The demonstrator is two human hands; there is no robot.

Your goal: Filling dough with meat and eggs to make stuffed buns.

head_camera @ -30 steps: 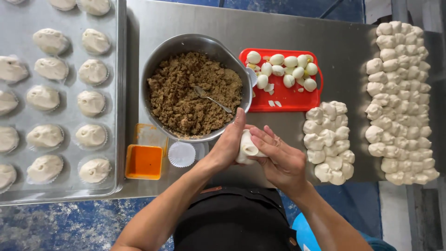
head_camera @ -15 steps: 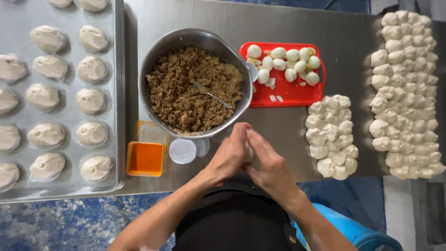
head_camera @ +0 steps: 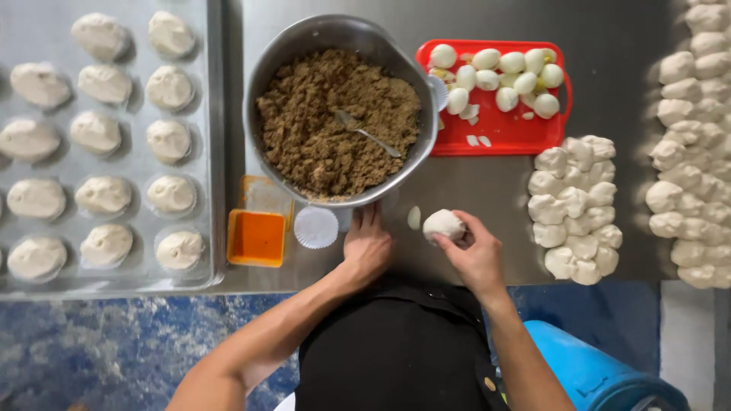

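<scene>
My right hand grips a round filled dough ball above the steel table. My left hand lies flat on the table just below the metal bowl, its fingers reaching toward a stack of white paper cups. A small white piece lies between the two hands. The bowl holds brown minced filling with a spoon stuck in it. Behind it a red tray carries peeled boiled eggs.
A baking tray on the left holds several shaped buns in paper cups. An orange container stands by the paper cups. Raw dough pieces lie in a pile at my right and in a long row further right. A blue barrel is below.
My hands were pressed together around the dough ball. They have now parted: the right keeps the ball, the left has moved left and down onto the table near the paper cups.
</scene>
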